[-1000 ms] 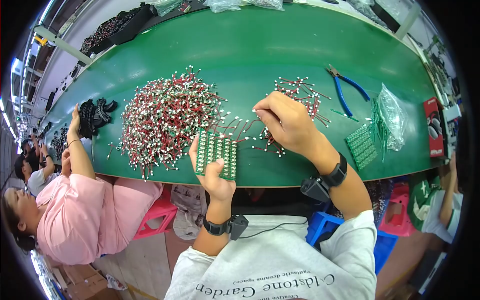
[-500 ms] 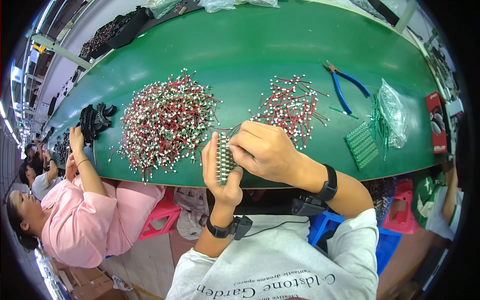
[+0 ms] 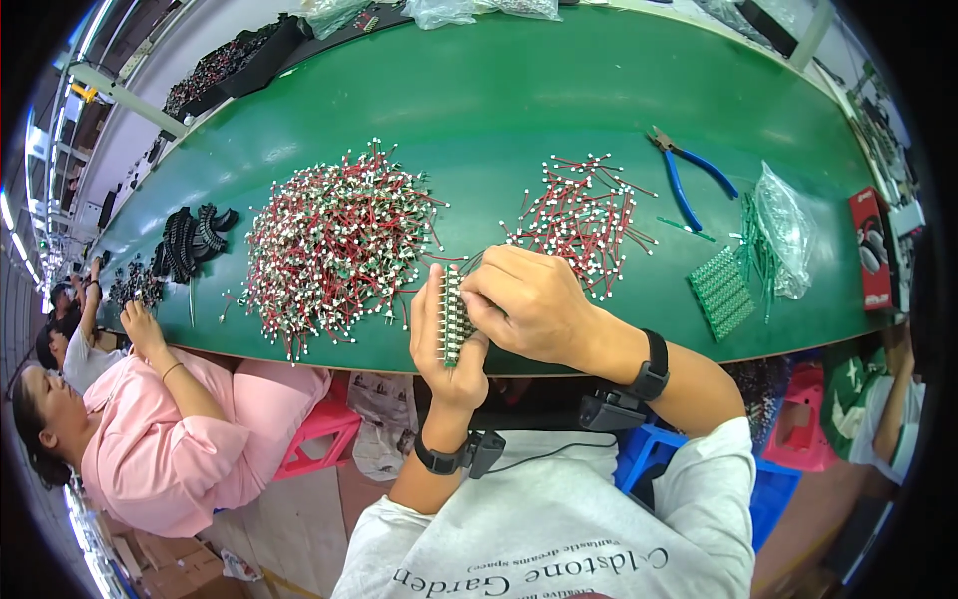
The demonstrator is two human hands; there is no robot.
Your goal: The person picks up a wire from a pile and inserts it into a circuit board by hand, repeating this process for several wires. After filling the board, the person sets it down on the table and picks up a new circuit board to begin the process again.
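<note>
My left hand (image 3: 457,387) is wrapped round a narrow green circuit board panel (image 3: 454,324) lined with small pale connectors, held upright above the table's near edge. My right hand (image 3: 534,304) is closed in a pinch against the panel's right side; what lies between its fingertips is hidden. Thin dark and red wires show at the panel's top, beside the right fingers. Beyond the hands lies a small pile of red wires with white plugs (image 3: 584,225). To the left is a much larger heap of similar wired parts (image 3: 334,255).
Blue-handled cutting pliers (image 3: 689,180), a flat green circuit panel (image 3: 722,294), thin green strips and a clear plastic bag (image 3: 785,235) lie at the right. A red box (image 3: 871,248) stands farther right. A co-worker in pink (image 3: 165,439) sits left, near black parts (image 3: 185,245).
My hands keep their hold, with the panel turned and shifted very slightly. At the left, the co-worker's raised hand has come down away from the black parts.
</note>
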